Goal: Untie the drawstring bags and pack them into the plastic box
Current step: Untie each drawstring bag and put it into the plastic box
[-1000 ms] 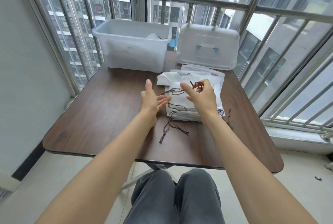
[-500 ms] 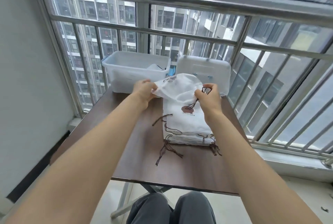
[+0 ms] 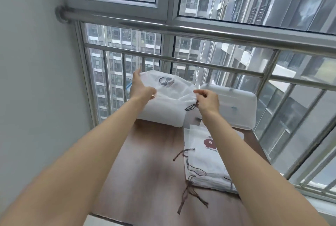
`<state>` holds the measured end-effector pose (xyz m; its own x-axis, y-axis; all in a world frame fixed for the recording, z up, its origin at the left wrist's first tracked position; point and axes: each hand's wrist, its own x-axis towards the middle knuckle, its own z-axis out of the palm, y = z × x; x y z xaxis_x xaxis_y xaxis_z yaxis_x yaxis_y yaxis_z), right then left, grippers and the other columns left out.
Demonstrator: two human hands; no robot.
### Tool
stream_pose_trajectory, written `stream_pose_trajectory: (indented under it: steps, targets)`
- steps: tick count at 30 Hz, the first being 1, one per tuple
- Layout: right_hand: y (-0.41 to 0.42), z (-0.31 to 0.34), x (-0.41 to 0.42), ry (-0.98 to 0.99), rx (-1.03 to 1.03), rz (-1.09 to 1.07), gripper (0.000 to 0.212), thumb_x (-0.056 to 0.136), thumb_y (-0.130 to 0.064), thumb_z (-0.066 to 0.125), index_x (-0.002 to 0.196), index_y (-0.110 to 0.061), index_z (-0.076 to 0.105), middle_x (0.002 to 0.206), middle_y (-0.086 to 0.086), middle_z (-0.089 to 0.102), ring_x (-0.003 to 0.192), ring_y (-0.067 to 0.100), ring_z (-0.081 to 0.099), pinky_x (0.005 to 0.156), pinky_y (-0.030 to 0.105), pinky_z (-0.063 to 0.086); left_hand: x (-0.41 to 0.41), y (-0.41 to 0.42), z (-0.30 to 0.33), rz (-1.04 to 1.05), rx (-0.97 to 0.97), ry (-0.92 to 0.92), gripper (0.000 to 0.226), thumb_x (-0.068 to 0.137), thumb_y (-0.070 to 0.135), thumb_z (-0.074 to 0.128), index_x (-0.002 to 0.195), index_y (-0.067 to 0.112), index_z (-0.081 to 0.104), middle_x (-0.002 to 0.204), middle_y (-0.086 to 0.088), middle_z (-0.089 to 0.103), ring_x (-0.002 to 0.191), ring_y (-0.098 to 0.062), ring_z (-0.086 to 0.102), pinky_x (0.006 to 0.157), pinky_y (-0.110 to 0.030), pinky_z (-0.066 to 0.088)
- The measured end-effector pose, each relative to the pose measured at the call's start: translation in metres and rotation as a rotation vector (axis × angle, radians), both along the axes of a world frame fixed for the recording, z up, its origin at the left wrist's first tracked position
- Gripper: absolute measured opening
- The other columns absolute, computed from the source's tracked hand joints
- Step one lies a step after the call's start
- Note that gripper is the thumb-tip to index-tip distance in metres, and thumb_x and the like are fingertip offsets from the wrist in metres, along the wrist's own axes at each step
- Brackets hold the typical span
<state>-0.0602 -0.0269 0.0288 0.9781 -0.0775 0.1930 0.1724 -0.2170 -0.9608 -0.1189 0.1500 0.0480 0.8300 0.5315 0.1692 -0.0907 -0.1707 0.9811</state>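
— Two hands, one bag: what are the fingers doing?

— The left hand [image 3: 141, 89] grips the far left edge of a white drawstring bag [image 3: 171, 89], thumb curled under, the other fingers spread along the cloth. The right hand [image 3: 207, 101] pinches the gathered mouth of the bag, fingers tight together on the bunched fabric where the dark drawstring [image 3: 190, 106] hangs in a small loop.

— And the bag itself?

— Thin white mesh, a dark printed logo facing up, stretched between both hands and held over the open plastic box [image 3: 161, 116]. Whether it touches the rim cannot be told.

— What else is on the table?

— A stack of white bags [image 3: 201, 162] lies flat at the right, a brown printed figure on the top one, brown cords trailing off the near edge. The box lid [image 3: 236, 105] stands behind the stack, just beside the box. The table [image 3: 145, 167] is brown wood grain.

— The room?

— A narrow balcony: a plain wall at left, a steel railing [image 3: 200, 31] across the windows, apartment towers outside.
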Motion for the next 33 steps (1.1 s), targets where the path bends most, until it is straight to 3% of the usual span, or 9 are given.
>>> stream_pose_trajectory:
  steps: [3, 6, 13, 18, 21, 23, 25, 28, 33]
  targets:
    - [0.022, 0.007, 0.028, -0.041, -0.074, -0.009, 0.026, 0.092, -0.005, 0.044, 0.101, -0.010, 0.067, 0.085, 0.005, 0.059, 0.075, 0.018, 0.053, 0.067, 0.026, 0.045, 0.034, 0.025, -0.002, 0.058, 0.100, 0.074, 0.085, 0.078, -0.007, 0.065, 0.146, 0.021, 0.022, 0.151, -0.002, 0.030, 0.116, -0.026, 0.050, 0.099, -0.039, 0.046]
    - [0.045, 0.005, 0.064, -0.018, -0.148, -0.018, 0.032, 0.093, -0.004, 0.037, 0.108, -0.006, 0.066, 0.088, 0.004, 0.055, 0.060, 0.008, 0.041, 0.055, 0.019, 0.032, 0.071, 0.045, -0.008, 0.093, 0.180, 0.141, 0.083, 0.079, 0.000, 0.068, 0.145, 0.017, 0.021, 0.150, -0.003, 0.032, 0.131, -0.028, 0.039, 0.102, -0.035, 0.037]
    - [0.074, -0.010, 0.125, 0.016, -0.474, -0.012, 0.036, 0.090, 0.009, 0.032, 0.115, 0.009, 0.059, 0.124, 0.020, 0.058, 0.116, 0.033, 0.051, 0.092, 0.034, 0.041, 0.136, 0.072, -0.032, 0.112, 0.560, 0.463, 0.079, 0.078, 0.035, 0.071, 0.141, 0.015, 0.029, 0.142, -0.012, 0.041, 0.134, -0.033, 0.032, 0.106, -0.048, 0.033]
    - [0.077, -0.021, 0.141, 0.032, -0.850, 0.041, 0.036, 0.086, 0.014, 0.033, 0.057, -0.005, 0.042, 0.063, 0.011, 0.043, 0.079, 0.030, 0.047, 0.057, 0.031, 0.032, 0.143, 0.065, -0.038, 0.106, 0.932, 0.837, 0.050, 0.083, 0.041, 0.060, 0.124, 0.014, 0.050, 0.142, -0.022, 0.026, 0.134, -0.038, 0.020, 0.108, -0.043, 0.023]
    - [0.080, -0.021, 0.141, -0.073, -1.016, 0.012, 0.029, 0.086, 0.011, 0.037, 0.090, -0.004, 0.062, 0.096, 0.014, 0.057, 0.106, 0.035, 0.046, 0.076, 0.036, 0.042, 0.148, 0.061, -0.040, 0.059, 1.111, 0.803, 0.045, 0.089, 0.036, 0.052, 0.129, 0.016, 0.048, 0.150, -0.021, 0.017, 0.140, -0.039, 0.010, 0.114, -0.049, 0.011]
    - [0.082, -0.020, 0.140, -0.097, -1.090, 0.016, 0.039, 0.088, 0.006, 0.038, 0.118, -0.009, 0.059, 0.121, 0.012, 0.054, 0.120, 0.031, 0.043, 0.091, 0.037, 0.040, 0.153, 0.059, -0.042, -0.042, 1.139, 0.744, 0.042, 0.093, 0.036, 0.045, 0.129, 0.017, 0.051, 0.145, -0.013, 0.031, 0.134, -0.034, 0.029, 0.111, -0.047, 0.019]
    - [0.083, -0.024, 0.146, -0.023, -1.071, 0.119, 0.028, 0.088, 0.005, 0.037, 0.094, -0.006, 0.062, 0.099, 0.010, 0.058, 0.098, 0.030, 0.054, 0.074, 0.033, 0.042, 0.156, 0.055, -0.045, -0.138, 1.098, 0.666, 0.040, 0.096, 0.038, 0.040, 0.122, 0.012, 0.056, 0.130, -0.008, 0.047, 0.119, -0.031, 0.047, 0.106, -0.045, 0.031]
    - [0.085, -0.028, 0.155, 0.091, -1.038, 0.237, 0.032, 0.087, 0.004, 0.034, 0.059, -0.011, 0.034, 0.064, 0.005, 0.039, 0.057, 0.020, 0.038, 0.050, 0.027, 0.030, 0.160, 0.050, -0.048, -0.191, 1.022, 0.641, 0.040, 0.097, 0.043, 0.036, 0.084, 0.011, 0.055, 0.093, -0.006, 0.056, 0.092, -0.027, 0.055, 0.089, -0.039, 0.042]
    - [0.084, -0.023, 0.151, 0.063, -0.973, 0.284, 0.035, 0.093, -0.006, 0.032, 0.059, -0.012, 0.034, 0.065, 0.005, 0.039, 0.061, 0.022, 0.041, 0.054, 0.029, 0.033, 0.161, 0.047, -0.043, -0.177, 0.952, 0.605, 0.041, 0.097, 0.038, 0.038, 0.097, 0.005, 0.061, 0.089, -0.013, 0.058, 0.083, -0.027, 0.052, 0.074, -0.033, 0.040]
